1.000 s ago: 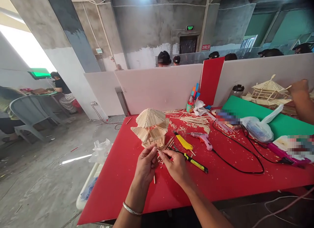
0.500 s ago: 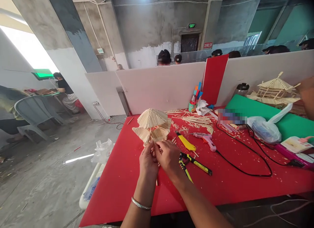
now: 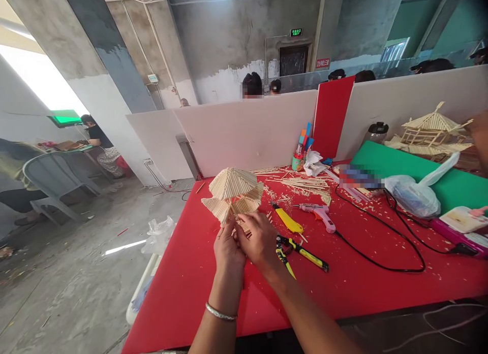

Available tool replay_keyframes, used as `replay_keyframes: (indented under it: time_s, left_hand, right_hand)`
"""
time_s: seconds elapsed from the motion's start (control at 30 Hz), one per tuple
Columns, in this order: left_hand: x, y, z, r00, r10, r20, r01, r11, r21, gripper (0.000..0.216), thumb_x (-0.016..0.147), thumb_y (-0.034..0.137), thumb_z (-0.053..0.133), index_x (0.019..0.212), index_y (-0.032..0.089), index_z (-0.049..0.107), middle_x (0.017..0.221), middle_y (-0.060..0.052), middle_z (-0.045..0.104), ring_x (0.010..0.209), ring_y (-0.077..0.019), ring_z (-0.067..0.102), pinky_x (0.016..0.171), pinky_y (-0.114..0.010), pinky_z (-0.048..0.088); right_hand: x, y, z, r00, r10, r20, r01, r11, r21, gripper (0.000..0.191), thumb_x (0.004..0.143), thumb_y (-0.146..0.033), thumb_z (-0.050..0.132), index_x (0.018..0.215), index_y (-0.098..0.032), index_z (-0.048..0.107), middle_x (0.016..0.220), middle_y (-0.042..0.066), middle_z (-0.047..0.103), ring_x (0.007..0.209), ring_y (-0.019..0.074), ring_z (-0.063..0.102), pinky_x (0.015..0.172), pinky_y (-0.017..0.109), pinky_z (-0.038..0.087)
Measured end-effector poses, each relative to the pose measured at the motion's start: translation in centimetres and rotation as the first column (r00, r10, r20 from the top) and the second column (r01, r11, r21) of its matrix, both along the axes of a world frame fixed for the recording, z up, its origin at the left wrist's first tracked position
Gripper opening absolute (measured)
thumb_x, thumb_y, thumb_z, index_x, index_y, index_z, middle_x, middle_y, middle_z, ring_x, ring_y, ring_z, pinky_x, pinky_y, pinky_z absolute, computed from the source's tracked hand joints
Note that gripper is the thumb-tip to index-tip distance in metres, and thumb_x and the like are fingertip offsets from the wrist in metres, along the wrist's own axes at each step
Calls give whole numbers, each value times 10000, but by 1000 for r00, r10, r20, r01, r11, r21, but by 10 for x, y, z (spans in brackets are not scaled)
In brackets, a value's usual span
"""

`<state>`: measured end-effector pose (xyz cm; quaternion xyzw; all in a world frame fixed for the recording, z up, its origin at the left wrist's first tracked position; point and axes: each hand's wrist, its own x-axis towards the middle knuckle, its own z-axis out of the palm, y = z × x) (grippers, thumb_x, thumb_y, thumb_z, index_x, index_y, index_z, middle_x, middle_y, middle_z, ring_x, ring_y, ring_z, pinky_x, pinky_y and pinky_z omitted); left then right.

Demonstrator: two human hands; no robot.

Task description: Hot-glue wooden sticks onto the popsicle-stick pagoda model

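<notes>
A model pavilion [image 3: 233, 184] of thin pale wooden sticks stands on the red table, with a pointed upper roof over a flared lower one. At its near side, my left hand [image 3: 227, 250] is closed in a pinch by the lower roof's front corner. My right hand [image 3: 259, 239] is bent in beside it, thumb and fingertips together and almost meeting the left ones. Whatever lies between the fingertips is too small and covered to make out. Close to my right hand are yellow-and-black pliers [image 3: 308, 256] and a yellow utility knife [image 3: 290, 221].
A pink glue gun [image 3: 323, 218] trails a black cable across the red table [image 3: 183, 293]. Loose sticks [image 3: 307, 184] and shavings lie behind it. At right are a plastic bag [image 3: 414, 196], a green board [image 3: 375, 158] and another stick pavilion [image 3: 434, 128]. A white partition [image 3: 244, 135] borders the back.
Both hands have shifted slightly up and left, closer against the model's lower roof. The right fingers are a little more extended over it. The camera view has moved slightly.
</notes>
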<state>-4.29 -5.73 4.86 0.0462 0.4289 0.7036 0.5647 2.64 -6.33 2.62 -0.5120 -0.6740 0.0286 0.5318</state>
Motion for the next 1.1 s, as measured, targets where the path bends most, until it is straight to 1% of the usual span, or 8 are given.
replay_keyframes:
  time_s: [0.2, 0.33, 0.43, 0.57, 0.73, 0.97, 1.1]
  left_hand:
    - [2, 3, 3, 1000, 25, 3, -25, 1000, -1, 147, 708, 92, 706, 819, 160, 639, 612, 28, 621, 516, -80, 590, 510, -177, 486]
    - [3, 4, 6, 998, 52, 20, -51, 998, -45, 98, 752, 76, 675, 804, 146, 633, 576, 27, 596, 501, -82, 588, 482, -167, 478]
    - [4, 3, 9, 997, 75, 27, -73, 995, -69, 67, 783, 70, 648, 793, 133, 626, 540, 35, 562, 450, -73, 550, 425, -158, 435]
    - [5, 2, 12, 996, 79, 34, -76, 994, -74, 94, 778, 68, 656, 745, 136, 600, 481, 65, 492, 368, -44, 451, 347, -145, 333]
    - [6, 1, 13, 997, 74, 23, -72, 994, -78, 110, 760, 79, 671, 727, 138, 585, 456, 81, 456, 334, -23, 374, 320, -138, 250]
    - [6, 0, 13, 997, 71, 4, -71, 995, -71, 128, 719, 103, 699, 723, 141, 576, 461, 82, 463, 343, -23, 371, 328, -143, 242]
    - [6, 1, 12, 998, 68, 1, -68, 996, -64, 136, 697, 99, 706, 721, 140, 578, 463, 79, 474, 349, -23, 380, 345, -144, 268]
  right_hand:
    - [-1, 4, -3, 1000, 4, -13, -5, 1000, -22, 208, 916, -281, 538, 1017, -214, 708, 936, 61, 674, 887, 181, 591, 786, 289, 443]
    - [-2, 5, -5, 1000, 7, -21, -8, 1000, -16, 192, 909, -268, 554, 1008, -216, 710, 929, 50, 675, 871, 168, 590, 770, 274, 434]
    - [-2, 6, -6, 1000, 1, -30, -1, 1000, 8, 184, 911, -256, 552, 993, -212, 710, 916, 40, 675, 855, 160, 585, 762, 267, 424]
    - [-2, 7, -6, 1000, 4, -31, -4, 1000, 14, 176, 915, -252, 548, 967, -209, 710, 890, 34, 670, 844, 159, 575, 759, 265, 414]
    - [-2, 7, -6, 999, 9, -39, -8, 1000, 24, 164, 912, -241, 557, 961, -201, 708, 884, 33, 668, 841, 162, 569, 760, 265, 407]
    - [-3, 8, -7, 999, 4, -31, -3, 999, 37, 167, 921, -250, 555, 961, -202, 709, 881, 32, 669, 839, 163, 559, 762, 265, 401]
    - [-2, 8, -8, 1000, 5, -21, -4, 999, 37, 170, 922, -242, 546, 954, -207, 709, 887, 31, 672, 839, 164, 554, 764, 266, 400]
